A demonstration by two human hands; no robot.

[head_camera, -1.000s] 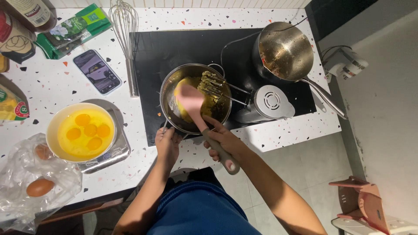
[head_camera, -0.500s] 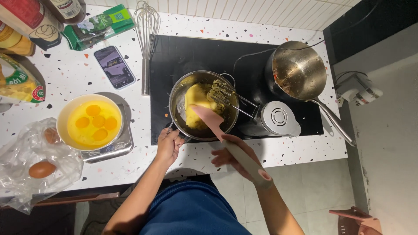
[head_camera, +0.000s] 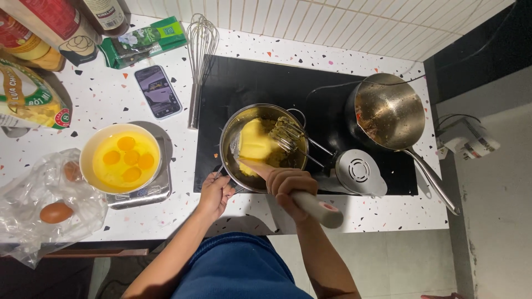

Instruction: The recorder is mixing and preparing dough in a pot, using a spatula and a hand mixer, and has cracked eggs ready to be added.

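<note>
On the black induction hob [head_camera: 266,77] sits a small steel saucepan [head_camera: 228,145], and it's full of thick yellow dough [head_camera: 256,143]; the right hand [head_camera: 289,184] is wrapped tight round the pale handle of a spatula [head_camera: 313,206], fist closed, blade driven down into the yellow mass at the near side of the pan; the left hand [head_camera: 215,191] is clamped on the saucepan's handle at the near rim, fingers curled under, right at the hob's front edge; a hand mixer [head_camera: 354,170] lies just beside the pan on the right, its twin beaters [head_camera: 288,137] poking over the rim and resting in the dough; further right, a larger steel pan [head_camera: 389,111] stands on the hob, its long handle running towards the counter's front corner; over to the left on the speckled countertop [head_camera: 111,105], a yellow bowl of cracked eggs [head_camera: 121,158], five yolks showing, sits on a kitchen scale [head_camera: 145,192]; a clear plastic bag [head_camera: 33,221] with a brown egg [head_camera: 55,211] inside lies at the near left; a phone [head_camera: 158,91] lies face up behind the bowl, a wire whisk [head_camera: 199,55] alongside the hob's left edge, a green packet [head_camera: 147,41] at the back by the tiled wall
</note>
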